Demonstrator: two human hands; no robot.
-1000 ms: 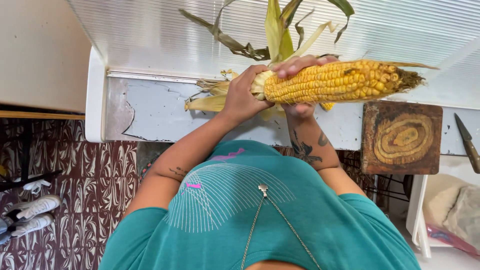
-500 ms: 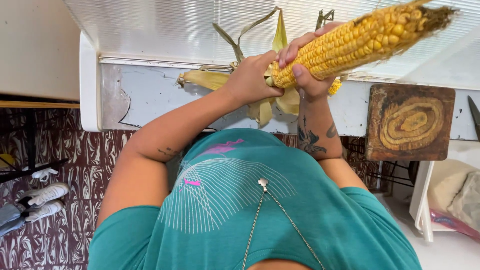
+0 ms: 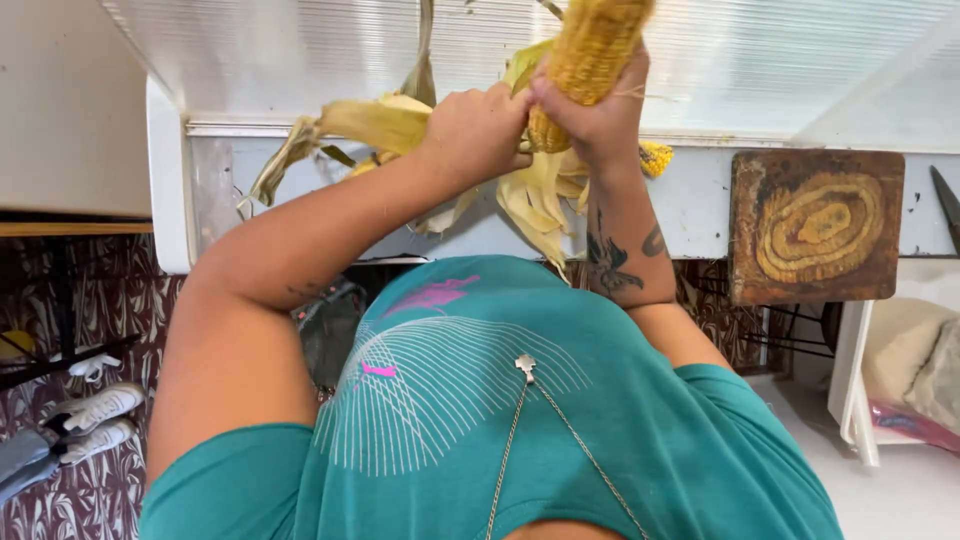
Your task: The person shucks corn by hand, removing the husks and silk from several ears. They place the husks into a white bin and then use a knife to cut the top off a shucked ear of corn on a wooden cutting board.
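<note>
Corn cob (image 3: 592, 50) now upright; wooden board (image 3: 815, 226) beside hands.

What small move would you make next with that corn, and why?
Probably pull the husks down and away with the left hand while the right hand holds the corn cob steady. The kernels are already bare, yet the leaves hang bunched at the cob's base, attached there.
</note>
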